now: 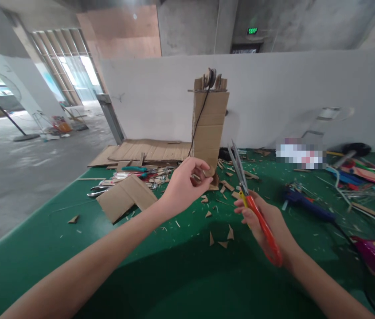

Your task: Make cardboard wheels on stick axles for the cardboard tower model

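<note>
Left hand [182,186] pinches a cardboard piece [210,173] steady; at three o'clock, right hand [263,221] grips scissors [252,206], blades nearly closed.

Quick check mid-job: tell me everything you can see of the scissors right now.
The scissors have orange-red plastic handles with a yellow bit at the pivot, and long grey metal blades. The right hand holds them by the handles above the green table, not resting on it. The blades point up and away, tilted slightly left, and are slightly parted, with nothing between them. They stand right of the cardboard tower, apart from it. The left hand does not touch them.
</note>
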